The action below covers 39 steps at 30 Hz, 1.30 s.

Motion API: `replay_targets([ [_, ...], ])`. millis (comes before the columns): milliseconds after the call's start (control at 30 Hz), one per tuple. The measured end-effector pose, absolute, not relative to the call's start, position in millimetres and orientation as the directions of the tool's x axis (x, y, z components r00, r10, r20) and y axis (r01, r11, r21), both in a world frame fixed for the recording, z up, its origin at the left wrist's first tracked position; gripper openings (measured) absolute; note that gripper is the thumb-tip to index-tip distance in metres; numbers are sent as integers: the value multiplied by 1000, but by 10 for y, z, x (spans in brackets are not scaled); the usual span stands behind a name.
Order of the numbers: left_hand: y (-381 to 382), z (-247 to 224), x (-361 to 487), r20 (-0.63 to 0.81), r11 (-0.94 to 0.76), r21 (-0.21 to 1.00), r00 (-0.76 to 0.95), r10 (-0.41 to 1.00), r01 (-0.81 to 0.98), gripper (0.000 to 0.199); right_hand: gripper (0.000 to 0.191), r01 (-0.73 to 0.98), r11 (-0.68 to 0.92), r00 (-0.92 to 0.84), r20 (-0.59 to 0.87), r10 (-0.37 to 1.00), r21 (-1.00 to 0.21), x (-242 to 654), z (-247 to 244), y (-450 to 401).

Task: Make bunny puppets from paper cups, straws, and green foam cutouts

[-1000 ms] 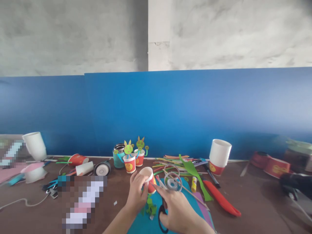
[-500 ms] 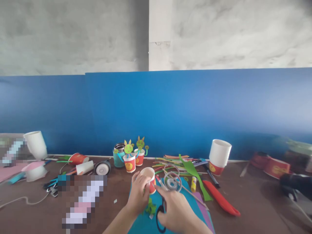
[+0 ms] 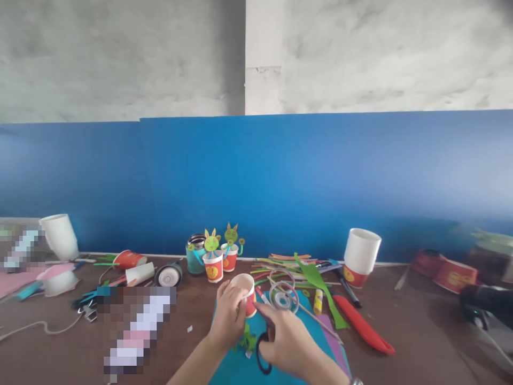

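While the left grip (image 3: 228,306) stays closed around a paper cup (image 3: 250,299), held mouth up above the blue sheet (image 3: 230,370) on the desk (image 3: 192,353), the right grip (image 3: 286,334) is curled on black-handled scissors (image 3: 258,357) (blades mostly hidden), index finger extended toward the cup's red side. Compared with a second ago, the cup sits slightly farther right, the scissors' loop slightly left, and a metallic band (image 3: 356,381) now shows at the right wrist.

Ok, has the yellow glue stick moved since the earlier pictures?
No. Judged against the stacked cups, the yellow glue stick shows no visible shift in any direction.
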<state>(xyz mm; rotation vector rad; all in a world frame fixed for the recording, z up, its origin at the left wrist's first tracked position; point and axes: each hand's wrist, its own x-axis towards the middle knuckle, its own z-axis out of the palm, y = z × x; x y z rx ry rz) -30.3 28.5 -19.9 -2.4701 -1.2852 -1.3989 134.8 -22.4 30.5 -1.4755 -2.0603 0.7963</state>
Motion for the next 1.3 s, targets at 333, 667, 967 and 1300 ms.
replay_targets([
  [333, 218, -140, -264, 689, -667, 291, 333, 643, 686, 24, 54, 621, 223, -285, 48, 957, -752, 1270, 275, -206],
  [667, 221, -205, -253, 716, -671, 259, 328, 616, 695, 23, 17, -383, -585, -416, -432, 800, -715, 1317, 357, -142],
  [967, 311, -283, -302, 778, -661, 320, 209, 592, 679, 18, 38, -19, -375, -391, -338, 856, -927, 1529, 538, -175],
  [1300, 138, -186, -330, 775, -789, 368, 307, 553, 492, 16, 77, 82, 148, 27, 150, 988, -986, 1533, 199, 148],
])
